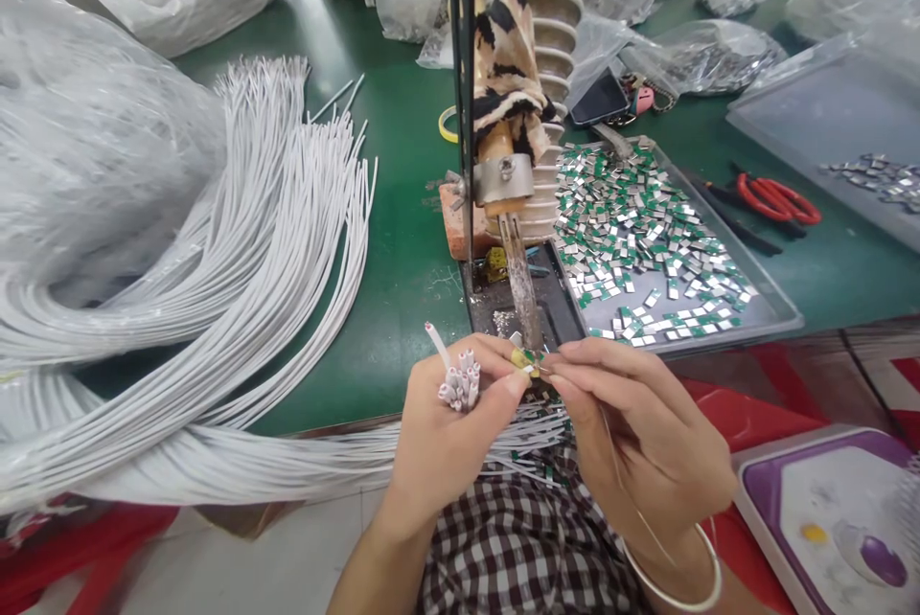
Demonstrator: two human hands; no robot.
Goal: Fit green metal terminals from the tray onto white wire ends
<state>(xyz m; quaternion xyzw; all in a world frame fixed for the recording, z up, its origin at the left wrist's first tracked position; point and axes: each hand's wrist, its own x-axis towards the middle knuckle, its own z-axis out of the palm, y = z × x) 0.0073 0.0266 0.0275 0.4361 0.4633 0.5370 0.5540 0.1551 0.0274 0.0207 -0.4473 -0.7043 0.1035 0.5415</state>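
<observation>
My left hand [442,438] is closed around a bunch of white cables [460,383], whose cut ends poke up between thumb and fingers. At its fingertips, a small green circuit board [530,358] sits right by the lower end of the soldering iron [522,294]. My right hand [647,423] pinches a thin solder wire [619,466] that trails down past the palm; its fingertips meet the left ones at the board. The iron is clamped to a black upright bar [464,98], pointing down. More cables [316,471] run across my lap below the hands.
Long white cables [287,213] cover the table's left side. On the right lies a clear tray [772,318] of small green and silver boards, beside red-handled pliers [776,198]. A ribbed hose [542,31] and a brick [456,222] stand behind the iron.
</observation>
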